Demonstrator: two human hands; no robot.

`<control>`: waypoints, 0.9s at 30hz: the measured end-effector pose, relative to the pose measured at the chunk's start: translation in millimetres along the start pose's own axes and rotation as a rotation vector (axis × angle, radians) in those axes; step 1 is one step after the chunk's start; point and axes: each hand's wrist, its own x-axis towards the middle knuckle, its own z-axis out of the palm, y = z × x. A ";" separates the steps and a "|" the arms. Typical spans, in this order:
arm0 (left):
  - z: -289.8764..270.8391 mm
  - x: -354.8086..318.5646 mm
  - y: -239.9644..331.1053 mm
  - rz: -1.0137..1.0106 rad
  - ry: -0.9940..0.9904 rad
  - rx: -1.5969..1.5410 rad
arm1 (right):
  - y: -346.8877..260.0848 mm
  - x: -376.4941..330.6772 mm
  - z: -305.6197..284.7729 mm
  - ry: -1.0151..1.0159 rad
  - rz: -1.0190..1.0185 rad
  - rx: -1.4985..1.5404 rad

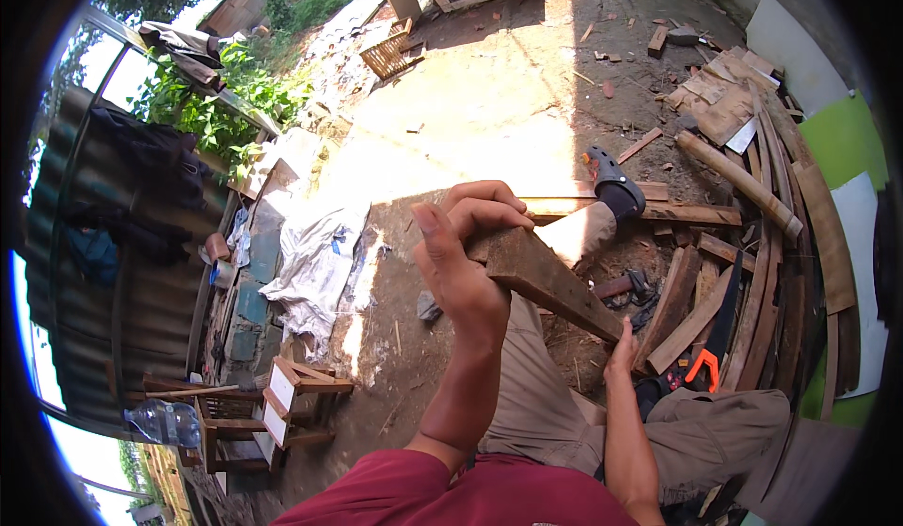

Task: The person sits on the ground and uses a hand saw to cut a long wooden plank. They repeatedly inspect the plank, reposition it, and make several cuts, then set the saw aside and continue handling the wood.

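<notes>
My left hand (466, 253) is wrapped around the upper end of a dark weathered wooden plank (550, 286), held up in front of me. The plank slants down to the right. My right hand (621, 352) touches its lower end, fingers closed around the underside. I sit with one leg in beige trousers stretched out, a dark sandal (616, 183) on the foot. A hand saw with an orange handle (710, 352) lies on the ground just right of my right hand.
Planks and boards (743, 272) are piled along the right by a green and white wall (847, 150). A white tarp (320, 253) lies left on the dirt. A small wooden stool (282, 399) and a plastic bottle (165, 422) stand lower left. A wooden crate (388, 54) sits farther off.
</notes>
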 end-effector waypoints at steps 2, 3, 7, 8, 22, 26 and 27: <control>2.1 0.0 1.8 -0.003 0.000 0.024 | 2.6 1.4 0.3 0.021 -0.035 0.025; 0.9 -0.3 0.1 -0.001 -0.002 -0.007 | 3.4 1.9 -1.1 0.025 -0.016 0.020; -3.2 -0.7 -1.7 0.033 -0.007 -0.050 | 3.6 -0.7 0.0 0.020 0.011 0.031; -3.6 -1.3 -1.0 0.046 -0.009 -0.043 | 3.4 -2.4 0.9 0.018 0.006 0.041; -1.6 -3.6 9.6 -0.005 0.044 0.010 | 12.1 2.4 -6.1 -0.015 -0.032 0.024; 1.3 -2.7 10.1 0.028 0.068 0.145 | 10.8 4.2 -8.0 -0.024 -0.003 0.005; 0.5 -2.8 9.9 0.024 0.063 0.104 | 10.4 3.6 -7.2 -0.004 -0.007 0.001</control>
